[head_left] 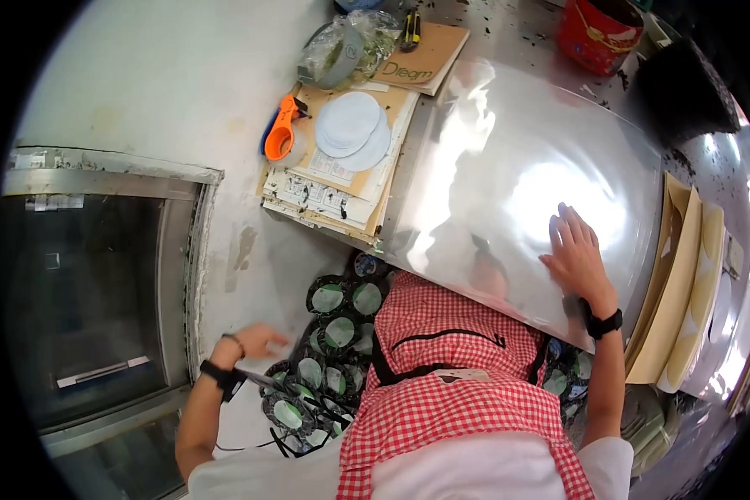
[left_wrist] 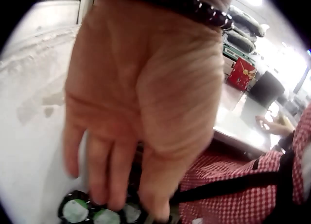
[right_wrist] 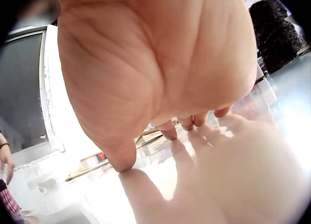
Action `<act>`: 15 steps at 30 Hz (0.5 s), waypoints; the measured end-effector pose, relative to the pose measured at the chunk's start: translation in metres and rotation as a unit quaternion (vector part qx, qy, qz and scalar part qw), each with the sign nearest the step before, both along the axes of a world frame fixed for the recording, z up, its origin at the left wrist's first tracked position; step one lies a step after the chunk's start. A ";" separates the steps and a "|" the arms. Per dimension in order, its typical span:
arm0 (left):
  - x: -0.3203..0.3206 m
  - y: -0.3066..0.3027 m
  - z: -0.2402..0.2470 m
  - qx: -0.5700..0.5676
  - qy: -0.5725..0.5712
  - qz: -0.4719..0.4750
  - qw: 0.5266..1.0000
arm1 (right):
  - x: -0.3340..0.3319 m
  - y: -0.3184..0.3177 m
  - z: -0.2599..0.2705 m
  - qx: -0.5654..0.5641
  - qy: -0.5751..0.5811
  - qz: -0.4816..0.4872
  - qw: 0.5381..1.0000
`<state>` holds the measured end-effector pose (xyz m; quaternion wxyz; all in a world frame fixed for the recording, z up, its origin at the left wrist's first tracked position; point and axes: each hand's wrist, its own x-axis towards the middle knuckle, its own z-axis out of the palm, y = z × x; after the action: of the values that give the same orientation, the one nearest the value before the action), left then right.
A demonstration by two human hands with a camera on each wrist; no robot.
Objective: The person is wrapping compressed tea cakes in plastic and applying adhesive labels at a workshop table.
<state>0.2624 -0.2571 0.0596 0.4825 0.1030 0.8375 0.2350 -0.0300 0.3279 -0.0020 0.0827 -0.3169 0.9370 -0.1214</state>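
Observation:
My right hand [head_left: 579,254] rests its spread fingertips on a glossy clear plastic sheet [head_left: 496,167] that covers the table in front of me. In the right wrist view the thumb and fingertips meet the shiny surface, with the palm raised above it. Low at the left, my left hand [head_left: 261,340] hangs beside several black packages [head_left: 339,332] with round green and white labels. Its fingers are loosely extended in the left wrist view and hold nothing; they overlap the labelled packages [left_wrist: 76,212] there.
Left of the sheet lie papers, white paper discs [head_left: 354,125], an orange tape cutter [head_left: 282,133], a bagged grey roll [head_left: 346,58] and a yellow-black utility knife [head_left: 410,31]. A red bucket [head_left: 596,37], a black block [head_left: 692,92] and upright cardboard pieces [head_left: 667,275] stand right.

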 end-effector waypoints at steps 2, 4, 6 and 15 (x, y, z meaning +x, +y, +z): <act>-0.089 0.047 -0.001 -0.065 0.175 0.146 0.972 | 0.001 -0.001 -0.003 -0.016 0.001 -0.003 1.000; -0.192 0.077 -0.015 -0.013 0.389 0.144 0.910 | 0.001 0.004 -0.002 -0.017 0.009 -0.024 1.000; -0.279 0.092 -0.039 0.064 0.471 0.266 0.838 | 0.002 0.007 0.000 -0.031 -0.015 -0.026 0.999; -0.359 0.075 -0.124 0.032 0.441 0.433 0.785 | -0.083 0.101 0.077 -0.203 0.117 -0.175 0.956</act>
<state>-0.0964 -0.1821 -0.0642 -0.0956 -0.1626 0.9077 0.3747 -0.1130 0.4289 0.0746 -0.1164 -0.1701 0.9366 -0.2834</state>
